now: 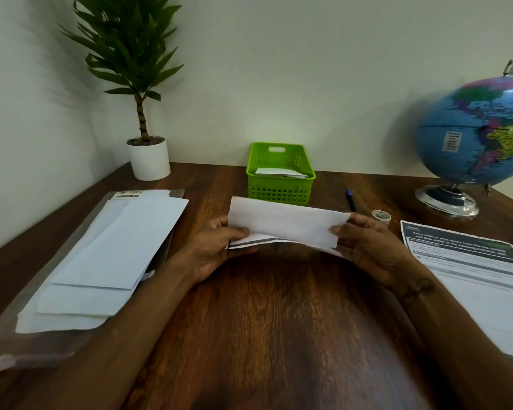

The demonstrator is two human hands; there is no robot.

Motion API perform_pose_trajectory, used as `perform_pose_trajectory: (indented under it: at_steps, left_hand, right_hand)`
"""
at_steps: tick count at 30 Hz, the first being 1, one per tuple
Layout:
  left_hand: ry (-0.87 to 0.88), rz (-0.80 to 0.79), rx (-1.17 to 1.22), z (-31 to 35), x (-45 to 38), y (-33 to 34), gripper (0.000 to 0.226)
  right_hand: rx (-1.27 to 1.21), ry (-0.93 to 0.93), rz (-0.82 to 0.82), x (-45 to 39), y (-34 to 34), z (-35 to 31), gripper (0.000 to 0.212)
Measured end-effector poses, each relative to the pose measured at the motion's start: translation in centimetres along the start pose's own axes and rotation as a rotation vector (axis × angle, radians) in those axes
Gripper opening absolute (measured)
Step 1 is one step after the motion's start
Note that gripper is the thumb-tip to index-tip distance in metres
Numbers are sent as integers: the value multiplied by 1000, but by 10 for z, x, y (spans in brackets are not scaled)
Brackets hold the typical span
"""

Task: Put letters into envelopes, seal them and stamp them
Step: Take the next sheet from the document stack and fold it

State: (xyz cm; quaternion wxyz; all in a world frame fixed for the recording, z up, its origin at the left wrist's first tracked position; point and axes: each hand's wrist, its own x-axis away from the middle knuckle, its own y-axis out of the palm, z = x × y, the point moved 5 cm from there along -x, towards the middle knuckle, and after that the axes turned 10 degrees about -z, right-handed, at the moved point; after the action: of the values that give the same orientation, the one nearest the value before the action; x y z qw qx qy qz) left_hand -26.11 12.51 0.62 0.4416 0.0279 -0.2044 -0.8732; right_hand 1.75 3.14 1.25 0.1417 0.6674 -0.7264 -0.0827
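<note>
The table (273,321) is of dark wood and is set against a pale wall. A globe (480,134) is seen at the far right, a potted plant (144,113) at the far left. A pile of envelopes (107,255) is laid on clear plastic packaging at the left; printed letters (468,261) are stacked at the right edge. A green basket (280,173) is placed at the back centre, with at least one white item inside. A pen (351,200) and what is judged to be a small roll of tape (381,216) are noted behind the right hand.

The item in hand is a folded letter (285,226), held just above the table at the centre. It is pinched at its left end by the left hand (216,247) and at its right end by the right hand (373,247), thumb on top and fingers beneath in each case. A printed edge is visible along the lower fold. It cannot be told whether an envelope is wrapped round it.

Step in hand, as judged: folding or aligning the sheet before insertion.

Risks noted:
- An uneven fold, caused by unequal pull between the two hands, would leave the sheet too wide for its envelope.
- The paper may be creased or torn if pinched hard at the ends.
- The envelope pile, loosely fanned, may be scattered by a forearm.
</note>
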Motion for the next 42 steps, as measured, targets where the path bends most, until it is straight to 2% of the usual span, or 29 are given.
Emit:
perform_pose_trajectory:
  at_steps: [7, 11, 13, 15, 17, 20, 23, 26, 29, 31, 33, 35, 37, 40, 42]
  left_hand:
    - [58, 8, -88, 7, 6, 5, 26]
    - [74, -2, -85, 10, 7, 10, 25]
    - [57, -6, 27, 10, 6, 9, 32]
    - [-2, -10, 262, 7, 5, 4, 35]
    - [-66, -51, 341, 3, 6, 2, 38]
    - [-49, -104, 156, 1, 6, 4, 42]
    - [-1, -114, -9, -2, 6, 6, 59]
    - [23, -142, -167, -1, 9, 12, 72]
    - [16, -259, -374, 1, 19, 32, 80]
    - [26, -369, -496, -5, 31, 54, 75]
    - [48, -442, -616, -13, 46, 75, 57]
    - [39, -519, -805, -23, 62, 96, 42]
    - [23, -580, -1026, -35, 77, 113, 39]
    - [151, -561, -1392, -50, 100, 138, 39]
    - [262, -509, -1537, -58, 112, 152, 42]
  right_hand:
    - [-216, 50, 4, 0, 0, 0, 40]
    - [-150, 39, 12, 2, 4, 2, 52]
    - [-81, 26, 31, 3, 5, 3, 58]
    - [-73, -13, 71, 4, 3, 1, 60]
    - [-49, -58, 134, 5, -1, -4, 59]
    - [53, -82, 199, 8, -5, -8, 58]
    - [235, -74, 263, 11, -7, -13, 56]
    - [456, -124, 351, 14, -10, -23, 45]
    - [587, -162, 421, 20, -17, -34, 29]
    - [613, -148, 429, 29, -24, -38, 26]
    - [672, -134, 407, 36, -30, -39, 32]
    - [771, -110, 397, 41, -35, -40, 35]
    - [887, -45, 366, 43, -39, -39, 37]
    - [1056, 14, 251, 46, -33, -34, 38]
    - [1162, 10, 234, 48, -27, -33, 35]
